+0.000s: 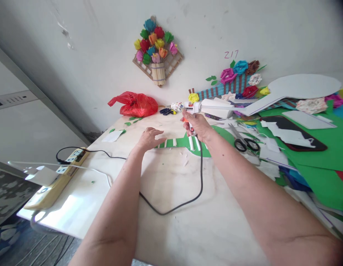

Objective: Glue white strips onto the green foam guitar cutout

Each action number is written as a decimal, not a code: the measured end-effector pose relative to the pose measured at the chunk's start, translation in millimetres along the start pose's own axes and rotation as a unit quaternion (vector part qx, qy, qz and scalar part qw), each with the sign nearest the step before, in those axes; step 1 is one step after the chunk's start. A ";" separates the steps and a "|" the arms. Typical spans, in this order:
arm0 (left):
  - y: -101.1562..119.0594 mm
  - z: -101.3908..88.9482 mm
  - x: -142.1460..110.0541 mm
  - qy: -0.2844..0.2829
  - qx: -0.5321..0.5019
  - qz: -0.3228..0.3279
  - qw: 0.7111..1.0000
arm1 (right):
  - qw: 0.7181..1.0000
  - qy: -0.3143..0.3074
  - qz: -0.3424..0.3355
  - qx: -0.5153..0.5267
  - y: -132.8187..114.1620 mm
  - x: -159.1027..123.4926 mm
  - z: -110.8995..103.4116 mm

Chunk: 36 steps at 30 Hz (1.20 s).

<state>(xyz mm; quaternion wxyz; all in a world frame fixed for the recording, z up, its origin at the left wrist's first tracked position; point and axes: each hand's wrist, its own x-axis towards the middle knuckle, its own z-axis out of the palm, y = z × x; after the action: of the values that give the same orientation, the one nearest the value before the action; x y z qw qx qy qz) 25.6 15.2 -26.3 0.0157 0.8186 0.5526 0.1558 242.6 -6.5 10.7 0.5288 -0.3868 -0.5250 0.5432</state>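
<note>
A white glue gun (pixel 197 107) with a long clear glue stick out its back is gripped by my right hand (pixel 198 125), its nozzle towards the left. Its black cord (pixel 201 173) loops down across the table. Below it lies a flat green guitar-shaped cutout (pixel 182 142) with white strips (pixel 191 143) across it. My left hand (pixel 150 139), fingers apart, is at the narrow left end of the cutout; whether the fingertips touch it I cannot tell.
At left lies a power strip (pixel 53 184) with chargers. A red plastic bag (pixel 139 104) sits by the wall. Scissors (pixel 244 142), green sheets (pixel 321 159) and paper scraps crowd the right. A white guitar-shaped cutout (pixel 304 85) leans there, near a flower-covered blue piece (pixel 225 87).
</note>
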 end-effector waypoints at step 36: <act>-16.4 1.5 4.2 0.132 -0.099 -0.076 0.983 | 1.000 0.004 -0.016 -0.001 -1.2 1.5 -2.8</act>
<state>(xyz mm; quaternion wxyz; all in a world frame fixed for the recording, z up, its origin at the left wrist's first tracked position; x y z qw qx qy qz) 12.7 25.6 -30.0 0.0358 0.7411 0.5920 0.3147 245.3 -4.8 11.6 0.5387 -0.3809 -0.5296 0.5331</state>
